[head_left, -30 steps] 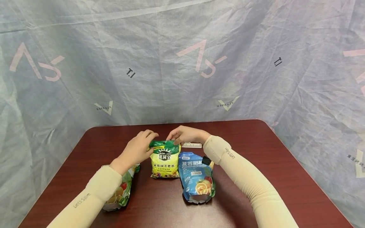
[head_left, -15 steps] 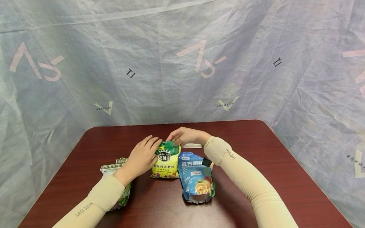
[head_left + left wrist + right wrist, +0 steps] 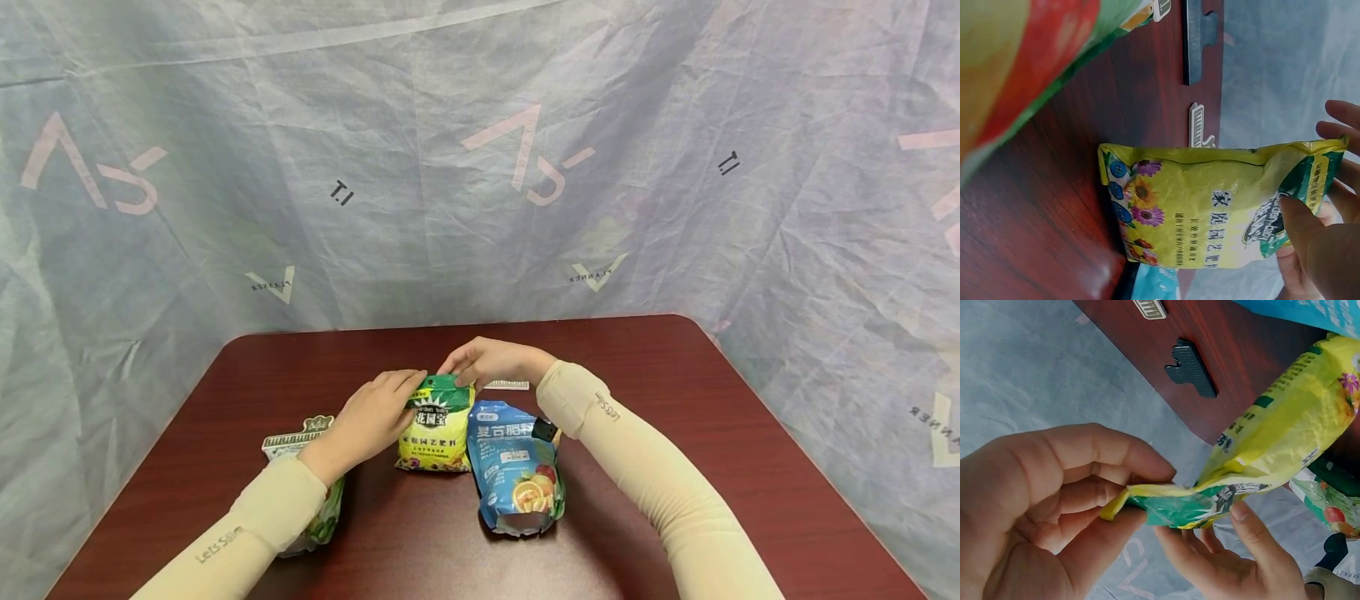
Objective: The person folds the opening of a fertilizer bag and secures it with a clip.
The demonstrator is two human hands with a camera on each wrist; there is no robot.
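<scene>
Yellow bag [image 3: 437,440] in the pinching fingers [image 3: 1116,449] of right hand [image 3: 491,360] and left hand [image 3: 375,410], the latter lower than before

Middle bag [image 3: 435,440]: yellow, green top, flower print
Right bag [image 3: 504,465]: blue, fruit print
Surface [image 3: 697,417]: reddish-brown, grained
Sleeves [image 3: 645,471]: cream

Cream sleeve [image 3: 255,508], lower left, dark "Let's Slim" lettering [image 3: 220,544], matching sleeve [image 3: 667,492], lower right, thick cuffs [image 3: 564,395], black block [image 3: 544,428] by right cuff
</scene>
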